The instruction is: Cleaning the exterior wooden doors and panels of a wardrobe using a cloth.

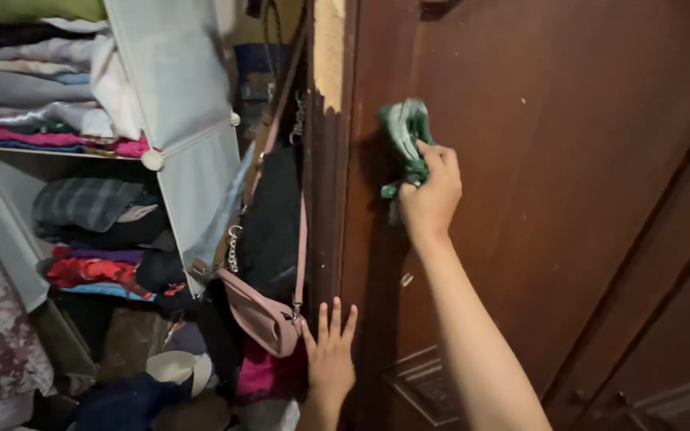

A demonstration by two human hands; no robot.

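Note:
My right hand (431,195) is raised and shut on a crumpled green cloth (405,136), pressing it against the dark brown wooden door (569,160) near its left edge. My left hand (331,351) is lower down, fingers spread flat against the edge of the door. It holds nothing. A pink shoulder bag (261,311) hangs just left of my left hand, almost touching it.
A white plastic cube shelf (177,104) with its panel door swung open stands at the left, stuffed with folded clothes (81,207). Dark garments and a chain (234,247) hang beside the door edge. More clothes and a cap (179,369) lie on the floor below.

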